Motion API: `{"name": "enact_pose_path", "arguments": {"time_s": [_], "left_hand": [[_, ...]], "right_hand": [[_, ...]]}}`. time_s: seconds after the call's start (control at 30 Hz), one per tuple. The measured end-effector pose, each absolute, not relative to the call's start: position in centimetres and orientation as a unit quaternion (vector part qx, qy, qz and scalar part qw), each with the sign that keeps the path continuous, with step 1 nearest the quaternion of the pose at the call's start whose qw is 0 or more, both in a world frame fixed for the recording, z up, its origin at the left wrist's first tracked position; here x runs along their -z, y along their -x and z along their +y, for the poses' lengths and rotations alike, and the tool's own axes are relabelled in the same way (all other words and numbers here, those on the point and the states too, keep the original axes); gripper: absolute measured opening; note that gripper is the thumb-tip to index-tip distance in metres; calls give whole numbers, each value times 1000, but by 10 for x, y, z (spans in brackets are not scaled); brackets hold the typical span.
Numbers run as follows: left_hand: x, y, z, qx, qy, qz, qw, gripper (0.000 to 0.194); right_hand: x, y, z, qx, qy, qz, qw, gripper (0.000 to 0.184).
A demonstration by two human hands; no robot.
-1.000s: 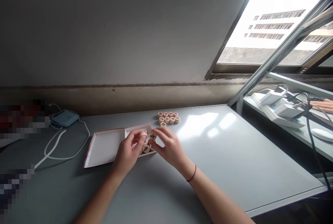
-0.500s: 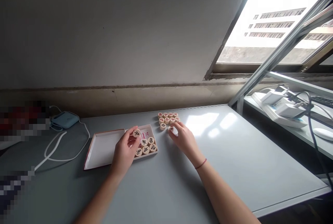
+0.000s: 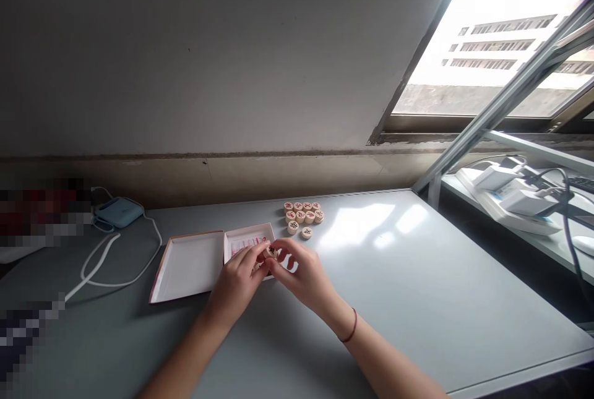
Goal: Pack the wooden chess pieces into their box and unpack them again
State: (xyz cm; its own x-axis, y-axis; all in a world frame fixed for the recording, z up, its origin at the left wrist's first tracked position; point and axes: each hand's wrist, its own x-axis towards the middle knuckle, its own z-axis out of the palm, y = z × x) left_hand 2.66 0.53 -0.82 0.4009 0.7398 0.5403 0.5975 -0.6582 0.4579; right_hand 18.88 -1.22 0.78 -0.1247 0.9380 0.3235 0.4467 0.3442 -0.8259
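Between our two hands we have one round piece (image 3: 270,252) with a black mark, pinched by the thumb and fingertips of our right hand (image 3: 306,266) from the right and by those of our left hand (image 3: 239,275) from the left. Being a disc, it gives us no long axis to line up. It sits over the near right part of the open box (image 3: 245,241); our hands hide most of what lies beneath. Far and to the right of it, on the bench (image 3: 371,300), stand two black-marked pieces (image 3: 307,233), side by side with a gap, and our right hand is clearly the nearer to them. Just beyond, red-marked pieces (image 3: 301,216) cluster closely. The lid (image 3: 190,266) lies open left of the box.
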Motion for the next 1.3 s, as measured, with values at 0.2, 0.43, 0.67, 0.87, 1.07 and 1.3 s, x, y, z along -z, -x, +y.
{"name": "enact_pose_path", "arguments": {"time_s": [0.2,0.43,0.67,0.87,1.07,1.3], "left_hand": [[5,-26,6,-358,-834,413,70,36],[3,-19,10,-354,-834,416,79,31],[3,-18,11,-349,-835,419,72,30],[4,-18,12,-345,-836,420,72,30],[7,-15,14,-338,-833,433,67,27],[9,-13,16,-334,-827,449,53,25]], "right_hand": [[-7,-217,3,-186,593,-662,419,15],[16,-257,26,-85,702,-640,301,12],[19,-253,25,-78,699,-660,265,13],[24,-253,27,-53,699,-664,262,16],[31,-249,33,-38,692,-659,291,12],[33,-250,36,-26,691,-663,287,12]]}}
